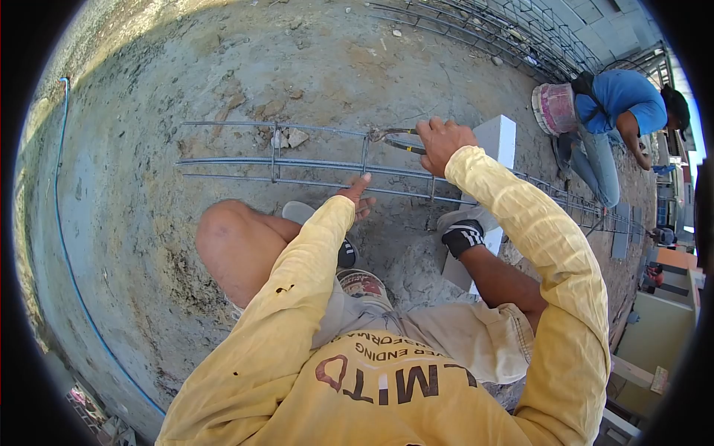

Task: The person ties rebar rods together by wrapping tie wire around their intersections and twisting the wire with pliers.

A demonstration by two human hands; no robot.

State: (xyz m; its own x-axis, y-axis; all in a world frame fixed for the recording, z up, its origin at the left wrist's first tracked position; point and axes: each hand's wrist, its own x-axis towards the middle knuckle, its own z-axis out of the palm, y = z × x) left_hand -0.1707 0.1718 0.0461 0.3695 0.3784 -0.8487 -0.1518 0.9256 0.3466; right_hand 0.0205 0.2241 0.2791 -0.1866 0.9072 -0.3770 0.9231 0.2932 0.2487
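A long rebar cage with square stirrups runs across the ground in front of my knees. My right hand is closed around the dark, yellow-marked handles of a pair of pincers. The pincers' jaws are at the far bar, where a stirrup meets it. Any tie wire there is too small to make out. My left hand has its fingers apart, the index finger against the near side of the cage by the same stirrup. I see nothing held in it.
A white block props the cage at right, with another pale block nearer me. I sit on a bucket. Stones lie under the cage. A blue hose runs left. A blue-shirted person bends at right, near stacked rebar cages.
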